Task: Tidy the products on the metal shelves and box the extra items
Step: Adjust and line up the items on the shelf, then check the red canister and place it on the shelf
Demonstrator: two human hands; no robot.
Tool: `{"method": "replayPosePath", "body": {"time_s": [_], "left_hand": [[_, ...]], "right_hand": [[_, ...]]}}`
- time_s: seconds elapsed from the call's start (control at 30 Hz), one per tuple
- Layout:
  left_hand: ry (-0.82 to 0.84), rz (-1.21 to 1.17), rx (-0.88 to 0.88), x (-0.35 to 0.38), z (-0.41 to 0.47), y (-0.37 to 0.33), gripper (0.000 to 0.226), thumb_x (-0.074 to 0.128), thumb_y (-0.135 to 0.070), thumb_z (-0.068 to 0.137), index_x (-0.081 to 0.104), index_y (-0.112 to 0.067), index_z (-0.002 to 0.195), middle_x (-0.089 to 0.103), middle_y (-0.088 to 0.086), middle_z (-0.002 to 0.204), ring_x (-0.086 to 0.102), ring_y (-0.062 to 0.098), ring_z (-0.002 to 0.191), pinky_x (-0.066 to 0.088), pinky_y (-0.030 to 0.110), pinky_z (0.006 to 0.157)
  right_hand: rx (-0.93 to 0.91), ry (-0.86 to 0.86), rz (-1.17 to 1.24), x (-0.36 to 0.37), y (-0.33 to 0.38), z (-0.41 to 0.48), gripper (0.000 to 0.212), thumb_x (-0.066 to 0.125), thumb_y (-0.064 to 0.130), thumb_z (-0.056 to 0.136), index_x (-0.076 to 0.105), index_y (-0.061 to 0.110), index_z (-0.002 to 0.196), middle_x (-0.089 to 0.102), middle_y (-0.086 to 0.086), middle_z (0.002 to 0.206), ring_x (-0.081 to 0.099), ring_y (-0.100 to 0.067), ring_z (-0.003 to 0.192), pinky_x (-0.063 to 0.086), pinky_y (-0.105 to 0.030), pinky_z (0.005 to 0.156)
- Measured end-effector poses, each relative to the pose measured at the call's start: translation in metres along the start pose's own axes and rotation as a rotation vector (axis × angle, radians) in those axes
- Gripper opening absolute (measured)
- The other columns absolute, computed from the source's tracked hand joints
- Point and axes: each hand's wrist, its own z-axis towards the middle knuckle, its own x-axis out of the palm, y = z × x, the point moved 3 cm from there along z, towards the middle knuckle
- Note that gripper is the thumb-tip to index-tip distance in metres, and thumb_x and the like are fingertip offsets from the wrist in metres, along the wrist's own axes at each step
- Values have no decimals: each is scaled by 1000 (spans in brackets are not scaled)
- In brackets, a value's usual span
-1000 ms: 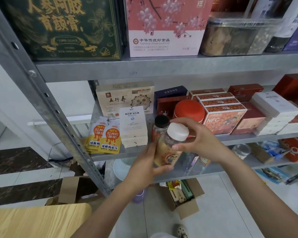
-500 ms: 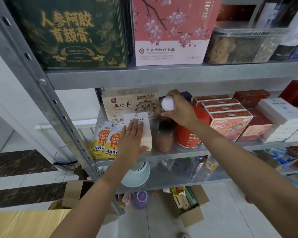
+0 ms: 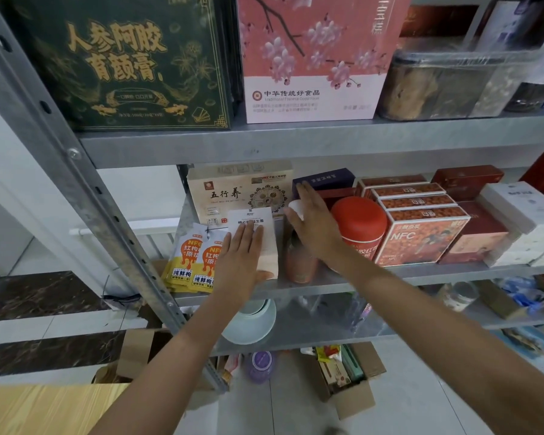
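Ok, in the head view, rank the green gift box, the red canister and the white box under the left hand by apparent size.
1. green gift box, largest by far.
2. red canister.
3. white box, partly covered by the left hand; close to the canister, so that pair is unsure.

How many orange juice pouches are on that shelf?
2 show. The left pouch is at the shelf's left end. The right pouch lies beside it, partly under the left hand. More may be stacked beneath.
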Motion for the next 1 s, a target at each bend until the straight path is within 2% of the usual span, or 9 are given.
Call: {"method": "replayPosePath", "body": {"time_s": [0.1,0.17,0.23,0.3,0.53,0.6,0.73,0.83,1.0], "left_hand": [[-25,4,2,1,-1,1,96,45,-61,93,-11,-13,154,-9,8,164,-8,24,151,-3,41,122],[-24,-3,2,1,-1,2,96,45,-61,93,-13,-14,154,-10,7,164,-9,23,151,-4,40,121],[-28,-7,2,2,0,2,96,44,-61,93,-13,-14,154,-11,7,164,-10,23,151,-5,40,122],[-31,-6,3,2,1,2,96,44,-61,93,-13,-14,154,-11,7,164,-10,23,151,-5,40,122],[-32,9,5,4,2,3,98,45,-63,92,-12,-13,154,-10,7,164,-10,23,151,-6,40,120],[-33,8,7,4,2,3,98,45,-63,92,-11,-13,154,-9,7,164,-9,23,151,-6,40,120],[-37,13,8,6,4,3,99,45,-64,91,-11,-12,154,-7,8,164,-8,24,151,-5,40,120],[-32,15,5,5,6,2,99,45,-64,91,-10,-11,154,-6,10,164,-7,25,151,-3,40,121],[-50,1,5,-2,4,1,104,38,-72,88,-17,-13,153,-18,11,162,-13,27,150,-8,42,120]], "right_hand": [[104,-262,425,14,11,-46,58,58,28,96,33,11,145,40,1,146,34,-6,134,28,-16,113],[247,-336,652,27,12,-73,61,59,28,95,31,13,147,35,11,144,30,3,131,26,-2,103],[364,-344,823,38,11,-85,61,48,37,97,28,16,150,30,9,152,26,-2,140,25,-14,113],[417,-347,854,40,6,-82,55,39,37,100,28,18,151,28,6,156,24,-6,143,22,-24,118],[492,-349,994,52,-10,-78,59,55,30,96,30,22,150,36,14,146,32,-5,137,30,-2,99],[474,-334,969,62,-12,-82,66,63,21,93,30,21,150,35,11,148,31,-3,137,29,0,100],[469,-304,873,68,-8,-77,69,66,15,91,30,13,150,38,-1,152,33,-14,142,27,-34,118],[443,-295,817,61,-1,-77,67,65,15,91,31,10,149,40,-5,151,35,-18,141,32,-35,116],[240,-514,223,14,-7,-103,60,70,16,88,43,5,141,44,-20,141,40,-31,132,41,-47,108]]}}
